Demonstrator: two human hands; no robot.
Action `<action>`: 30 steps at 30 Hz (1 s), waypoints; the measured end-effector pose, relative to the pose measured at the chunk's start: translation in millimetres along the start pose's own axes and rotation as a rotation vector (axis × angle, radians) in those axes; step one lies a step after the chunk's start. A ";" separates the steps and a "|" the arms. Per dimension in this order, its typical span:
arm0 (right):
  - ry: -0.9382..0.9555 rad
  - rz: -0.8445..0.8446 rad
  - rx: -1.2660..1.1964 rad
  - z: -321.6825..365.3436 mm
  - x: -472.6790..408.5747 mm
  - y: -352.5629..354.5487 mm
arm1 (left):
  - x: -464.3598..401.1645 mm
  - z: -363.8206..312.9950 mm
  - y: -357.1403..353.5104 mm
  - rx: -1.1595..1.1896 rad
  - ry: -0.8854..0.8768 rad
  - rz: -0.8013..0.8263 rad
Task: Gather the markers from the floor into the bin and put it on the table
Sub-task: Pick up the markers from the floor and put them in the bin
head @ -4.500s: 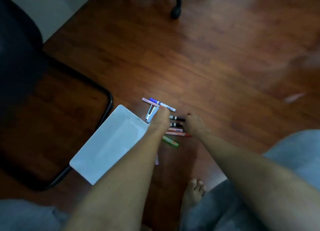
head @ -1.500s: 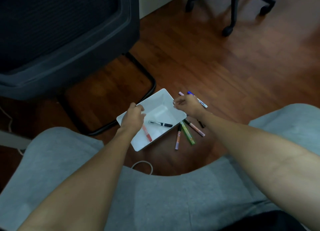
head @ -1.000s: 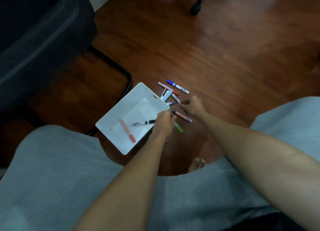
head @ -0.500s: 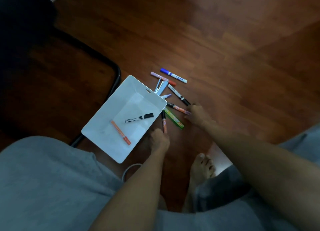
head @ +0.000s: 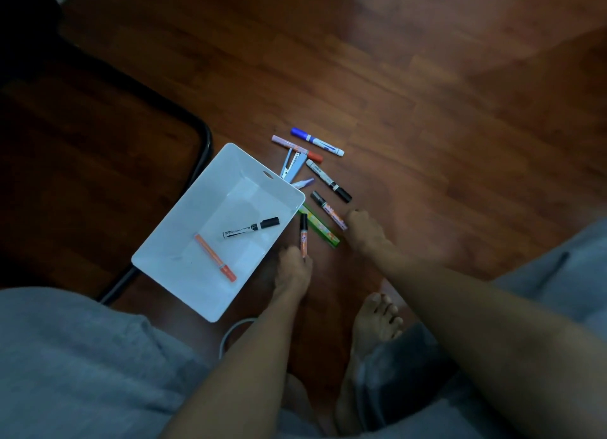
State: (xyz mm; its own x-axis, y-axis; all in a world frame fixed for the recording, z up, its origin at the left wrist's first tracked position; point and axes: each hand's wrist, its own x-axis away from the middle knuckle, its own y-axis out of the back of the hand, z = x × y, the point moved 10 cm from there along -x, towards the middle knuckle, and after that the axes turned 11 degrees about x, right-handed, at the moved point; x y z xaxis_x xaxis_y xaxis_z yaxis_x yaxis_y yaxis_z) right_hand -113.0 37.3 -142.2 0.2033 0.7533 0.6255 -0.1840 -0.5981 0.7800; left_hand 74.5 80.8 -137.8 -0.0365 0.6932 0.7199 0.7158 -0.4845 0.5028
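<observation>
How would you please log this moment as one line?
left hand: gripping orange marker | right hand: touching pink marker | bin: two markers inside

No legible text on markers [head: 251, 232]

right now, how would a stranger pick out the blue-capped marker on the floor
Find the white bin on the wood floor; loose markers lie scattered off its upper right corner. The blue-capped marker is the one farthest from the person, with a white barrel, just beyond the pale pink marker.
</observation>
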 end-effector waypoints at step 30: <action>0.297 -0.251 -0.395 114.4 88.9 157.8 | 78.4 -44.2 182.6 0.302 -0.078 -0.492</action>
State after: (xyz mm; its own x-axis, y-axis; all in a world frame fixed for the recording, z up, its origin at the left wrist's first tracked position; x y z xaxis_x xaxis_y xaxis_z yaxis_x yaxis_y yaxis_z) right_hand -14.0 -21.5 38.4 0.0177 0.9385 0.3449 -0.5228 -0.2853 0.8033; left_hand 171.6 23.1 31.6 -0.3716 0.8412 0.3927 0.7953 0.0702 0.6022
